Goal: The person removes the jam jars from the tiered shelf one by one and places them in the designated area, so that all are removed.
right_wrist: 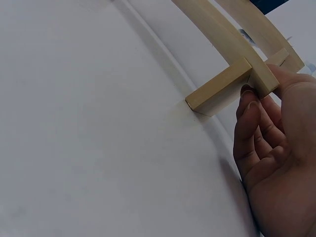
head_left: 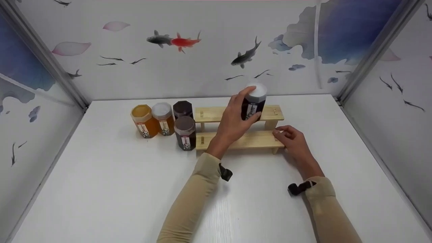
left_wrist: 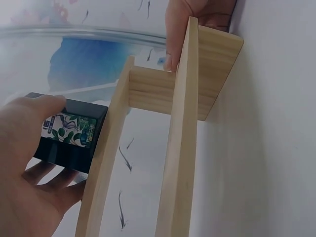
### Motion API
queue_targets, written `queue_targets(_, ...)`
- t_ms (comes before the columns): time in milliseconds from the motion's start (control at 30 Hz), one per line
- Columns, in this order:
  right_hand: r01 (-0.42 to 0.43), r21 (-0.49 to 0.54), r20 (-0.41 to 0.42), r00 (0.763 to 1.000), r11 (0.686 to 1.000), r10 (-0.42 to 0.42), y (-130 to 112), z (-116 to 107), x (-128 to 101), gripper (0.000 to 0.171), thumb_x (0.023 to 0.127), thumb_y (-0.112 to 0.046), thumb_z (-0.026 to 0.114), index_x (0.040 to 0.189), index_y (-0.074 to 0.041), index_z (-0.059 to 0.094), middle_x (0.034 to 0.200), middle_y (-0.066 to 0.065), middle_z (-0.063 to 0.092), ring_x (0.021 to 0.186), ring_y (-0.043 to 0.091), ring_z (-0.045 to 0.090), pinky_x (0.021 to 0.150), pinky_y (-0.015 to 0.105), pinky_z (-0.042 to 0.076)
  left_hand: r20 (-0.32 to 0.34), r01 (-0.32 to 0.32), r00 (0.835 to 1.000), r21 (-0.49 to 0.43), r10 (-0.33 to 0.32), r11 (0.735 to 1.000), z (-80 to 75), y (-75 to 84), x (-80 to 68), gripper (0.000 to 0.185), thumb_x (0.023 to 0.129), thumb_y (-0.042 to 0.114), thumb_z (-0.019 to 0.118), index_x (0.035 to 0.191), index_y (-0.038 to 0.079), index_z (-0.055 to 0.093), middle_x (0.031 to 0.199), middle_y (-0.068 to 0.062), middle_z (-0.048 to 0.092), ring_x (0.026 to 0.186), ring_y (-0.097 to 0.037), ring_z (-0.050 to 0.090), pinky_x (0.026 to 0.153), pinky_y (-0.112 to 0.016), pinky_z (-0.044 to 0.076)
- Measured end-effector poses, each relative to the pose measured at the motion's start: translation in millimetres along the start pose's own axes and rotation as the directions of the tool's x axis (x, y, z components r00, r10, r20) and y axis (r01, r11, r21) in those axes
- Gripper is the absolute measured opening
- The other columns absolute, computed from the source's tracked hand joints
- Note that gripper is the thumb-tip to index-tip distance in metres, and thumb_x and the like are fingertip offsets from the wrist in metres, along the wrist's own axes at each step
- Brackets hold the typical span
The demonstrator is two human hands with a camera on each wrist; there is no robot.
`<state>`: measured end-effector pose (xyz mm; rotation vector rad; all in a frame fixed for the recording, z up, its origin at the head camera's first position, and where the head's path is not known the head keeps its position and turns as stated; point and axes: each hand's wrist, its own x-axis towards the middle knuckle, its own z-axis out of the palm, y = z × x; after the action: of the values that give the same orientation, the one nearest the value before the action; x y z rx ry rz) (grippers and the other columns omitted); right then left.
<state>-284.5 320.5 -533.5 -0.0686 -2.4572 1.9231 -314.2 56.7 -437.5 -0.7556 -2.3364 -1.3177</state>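
Note:
My left hand (head_left: 234, 118) grips a dark jar (head_left: 253, 104) with a white lid around its sides, at the right part of the upper step of a two-step wooden rack (head_left: 249, 140). In the left wrist view the dark jar (left_wrist: 69, 133) stands right at the upper board's edge, its patterned label showing between thumb and fingers. At the rack's right end, my right hand (head_left: 295, 143) pinches the end of the lower board. From the right wrist view, thumb and fingertips of the right hand (right_wrist: 276, 143) lie on either side of that board end (right_wrist: 264, 79).
Left of the rack stand an amber jar (head_left: 145, 123), a white-lidded amber jar (head_left: 164, 119) and two dark jars, one in front (head_left: 185, 135) and one behind (head_left: 183, 108). The white table (head_left: 118, 189) is bordered by printed panels (head_left: 202, 74) at back and sides.

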Motion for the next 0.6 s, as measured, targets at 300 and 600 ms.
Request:
queue_targets(300,-0.027,-0.014,0.02,0.999,1.0,0.027,-1.7,-1.4,-0.6,0.051,0.101,-0.048,0.075,0.134,-0.01,0.066,0.087,-0.008,0.064,0.078,0.005,0.057,0.068,0.02,0.048,-0.017,-0.021,1.0,-0.019,0.021,1.0,-22.0,-4.8,-20.9,0.079,0.097,0.038,0.083,0.163,0.041,0.038,0.148,-0.009,0.055,0.13,-0.023,0.062,0.098,-0.038,0.062)
queue_targets(600,-0.025,-0.057,0.005,1.0,0.998,0.026,-2.4,-0.3,-1.7,0.054,0.1,-0.055,0.074,0.132,-0.012,0.066,0.088,-0.008,0.061,0.078,0.005,0.055,0.068,0.02,0.047,-0.054,-0.033,0.998,-0.005,0.033,0.999,-38.7,-12.4,-32.5,0.079,0.094,0.04,0.086,0.16,0.04,0.042,0.14,-0.007,0.057,0.12,-0.019,0.065,0.09,-0.031,0.062)
